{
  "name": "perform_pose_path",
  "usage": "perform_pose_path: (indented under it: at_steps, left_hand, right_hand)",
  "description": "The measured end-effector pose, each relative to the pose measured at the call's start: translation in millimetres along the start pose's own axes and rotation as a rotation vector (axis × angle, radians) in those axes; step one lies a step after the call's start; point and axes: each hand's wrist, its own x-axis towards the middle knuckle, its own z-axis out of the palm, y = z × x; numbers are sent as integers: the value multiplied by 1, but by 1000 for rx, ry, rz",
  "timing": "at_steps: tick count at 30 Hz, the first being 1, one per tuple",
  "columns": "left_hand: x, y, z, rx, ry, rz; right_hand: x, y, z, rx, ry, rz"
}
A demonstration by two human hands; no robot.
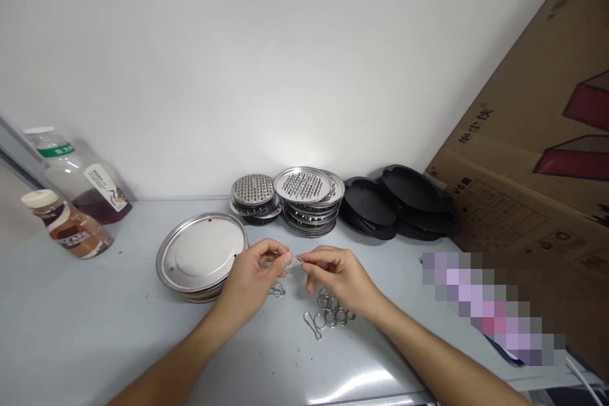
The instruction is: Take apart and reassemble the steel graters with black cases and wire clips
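Observation:
Both hands meet over the middle of the table. My left hand (257, 276) pinches one end of a small metal wire piece (295, 259) between thumb and fingertips. At its other end, my right hand (343, 276) grips the same piece in a pinch. Its exact shape is mostly hidden by the fingers. Below the right hand lie several metal rings (332, 316) and a bent wire hook (313, 326). Another small wire piece (277, 290) rests by the left hand. A stack of round metal plates (202, 250) stands just left of my left hand.
Behind the hands stand grater discs (254, 190), a taller stack of metal discs (304, 185) and black round dishes (368, 203). Two bottles, one with a brown label (71, 228) and one with dark liquid (99, 193), are at left. A cardboard box (523, 203) leans at right.

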Motion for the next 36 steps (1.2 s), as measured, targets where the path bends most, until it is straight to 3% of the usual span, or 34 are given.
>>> perform_pose_path:
  at_steps: [4, 8, 16, 18, 24, 28, 32, 36]
  left_hand:
    - [1, -4, 3, -33, -4, -35]
    - [0, -2, 7, -55, 13, -34]
    - [-3, 1, 5, 2, 33, 35]
    - [-3, -3, 6, 92, 71, 127]
    - [-4, -15, 11, 373, 141, 577]
    - [-3, -19, 14, 426, 180, 650]
    - [-1, -19, 14, 404, 204, 592]
    - [1, -13, 12, 396, 219, 475]
  right_hand:
    - [-6, 0, 3, -363, 11, -209]
    - [-7, 3, 3, -562, 27, -366]
    - [-5, 4, 1, -711, 64, -406]
    - [-6, 3, 2, -713, 71, -399]
    - [-9, 3, 10, -753, 139, -371]
    - [-10, 7, 19, -830, 179, -348]
    - [-8, 2, 19, -688, 174, -277]
    - [-2, -5, 9, -87, -24, 9]
